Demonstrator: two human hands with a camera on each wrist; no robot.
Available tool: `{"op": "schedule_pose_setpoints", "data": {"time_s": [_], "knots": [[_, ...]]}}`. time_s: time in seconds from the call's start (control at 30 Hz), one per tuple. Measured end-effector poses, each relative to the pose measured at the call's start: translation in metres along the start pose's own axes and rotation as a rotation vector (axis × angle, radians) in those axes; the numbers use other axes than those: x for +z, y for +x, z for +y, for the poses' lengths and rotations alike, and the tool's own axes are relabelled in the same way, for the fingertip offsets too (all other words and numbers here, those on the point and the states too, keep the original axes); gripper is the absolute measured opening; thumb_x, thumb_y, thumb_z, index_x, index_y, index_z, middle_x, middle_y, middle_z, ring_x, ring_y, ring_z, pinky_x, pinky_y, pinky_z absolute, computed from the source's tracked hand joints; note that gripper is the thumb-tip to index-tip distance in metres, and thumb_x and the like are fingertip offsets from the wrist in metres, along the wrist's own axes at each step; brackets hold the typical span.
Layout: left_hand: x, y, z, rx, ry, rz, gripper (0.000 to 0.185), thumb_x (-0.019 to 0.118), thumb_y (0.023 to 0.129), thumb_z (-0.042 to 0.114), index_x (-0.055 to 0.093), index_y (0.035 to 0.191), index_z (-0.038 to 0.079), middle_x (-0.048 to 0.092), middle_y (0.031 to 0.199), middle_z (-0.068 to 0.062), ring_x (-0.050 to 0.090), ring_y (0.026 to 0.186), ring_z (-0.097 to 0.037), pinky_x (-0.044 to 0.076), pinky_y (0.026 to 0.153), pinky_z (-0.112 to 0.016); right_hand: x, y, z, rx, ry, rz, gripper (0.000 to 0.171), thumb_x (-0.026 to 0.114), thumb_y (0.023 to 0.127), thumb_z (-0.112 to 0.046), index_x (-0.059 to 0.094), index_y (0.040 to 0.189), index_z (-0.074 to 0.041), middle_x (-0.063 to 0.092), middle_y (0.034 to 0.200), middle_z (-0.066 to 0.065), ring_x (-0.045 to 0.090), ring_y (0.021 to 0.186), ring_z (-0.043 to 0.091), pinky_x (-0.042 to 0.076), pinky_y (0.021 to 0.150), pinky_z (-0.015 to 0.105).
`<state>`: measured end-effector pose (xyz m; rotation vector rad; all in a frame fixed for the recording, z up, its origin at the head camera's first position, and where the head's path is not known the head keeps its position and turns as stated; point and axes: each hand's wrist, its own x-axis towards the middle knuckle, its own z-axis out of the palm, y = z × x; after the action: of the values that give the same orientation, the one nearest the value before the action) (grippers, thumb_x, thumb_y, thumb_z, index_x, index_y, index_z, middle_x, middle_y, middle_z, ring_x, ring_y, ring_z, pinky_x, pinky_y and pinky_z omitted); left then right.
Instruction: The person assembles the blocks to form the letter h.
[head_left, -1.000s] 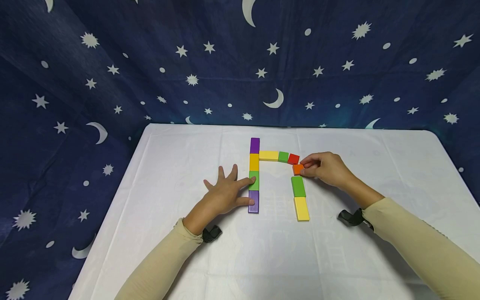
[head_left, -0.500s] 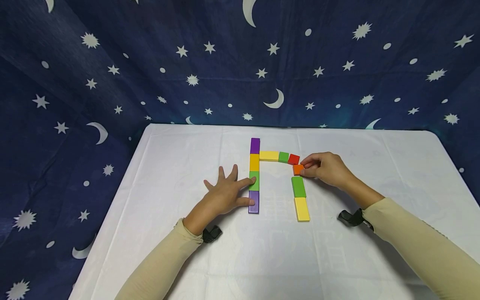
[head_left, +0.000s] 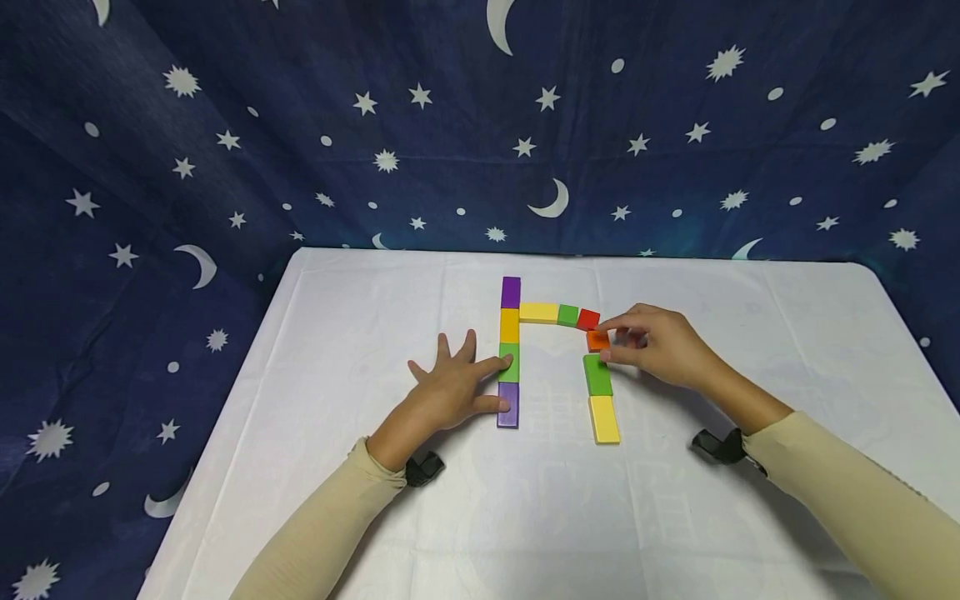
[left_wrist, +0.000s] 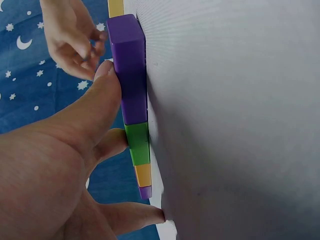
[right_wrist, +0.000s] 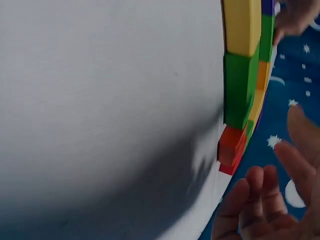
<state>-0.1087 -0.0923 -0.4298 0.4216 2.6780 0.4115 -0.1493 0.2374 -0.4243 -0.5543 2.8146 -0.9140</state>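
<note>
In the head view my left hand [head_left: 442, 390] lies with spread fingers, its thumb on the lower purple block [head_left: 508, 419] and a fingertip on the long green block [head_left: 507, 372] above it. An orange-yellow block [head_left: 509, 327] and another purple block [head_left: 511, 292] continue that column. My right hand [head_left: 666, 346] hovers around the small orange block [head_left: 597, 342], thumb and fingers parted; the right wrist view shows them clear of the blocks. Below the orange piece lie a green block [head_left: 597, 381] and a yellow block [head_left: 604, 422].
From the left column a yellow block [head_left: 538, 313], a small green block [head_left: 567, 315] and a red block [head_left: 588, 319] run rightward toward the orange one. All lie on a white-covered table [head_left: 375, 333]. A dark blue star-patterned curtain [head_left: 435, 183] hangs behind and at the left.
The right thumb and fingers have parted from the orange block and the right hand has shifted slightly right. My left hand and the blocks look unmoved.
</note>
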Motion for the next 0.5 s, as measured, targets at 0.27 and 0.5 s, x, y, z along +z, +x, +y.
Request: {"op": "schedule_pose_setpoints", "data": {"time_s": [0.27, 0.5], "knots": [[0.000, 0.000, 0.001, -0.006, 0.003, -0.005, 0.071, 0.072, 0.085, 0.062, 0.048, 0.150, 0.045, 0.014, 0.171, -0.018, 0.002, 0.152, -0.060, 0.009, 0.100, -0.092, 0.008, -0.028, -0.007, -0.174, -0.102, -0.125, 0.062, 0.089, 0.075, -0.047, 0.072, 0.130, -0.023, 0.057, 0.091, -0.004, 0.051, 0.072, 0.011, 0.039, 0.062, 0.021], [0.000, 0.000, 0.002, -0.009, -0.005, -0.005, 0.071, 0.072, 0.085, 0.062, 0.048, 0.150, 0.046, 0.014, 0.171, -0.017, 0.001, 0.152, -0.059, 0.009, 0.101, -0.092, 0.015, -0.034, -0.007, -0.157, -0.183, -0.134, 0.061, 0.089, 0.075, -0.045, 0.073, 0.128, -0.020, 0.055, 0.088, -0.007, 0.045, 0.070, 0.004, 0.036, 0.061, 0.021]]}}
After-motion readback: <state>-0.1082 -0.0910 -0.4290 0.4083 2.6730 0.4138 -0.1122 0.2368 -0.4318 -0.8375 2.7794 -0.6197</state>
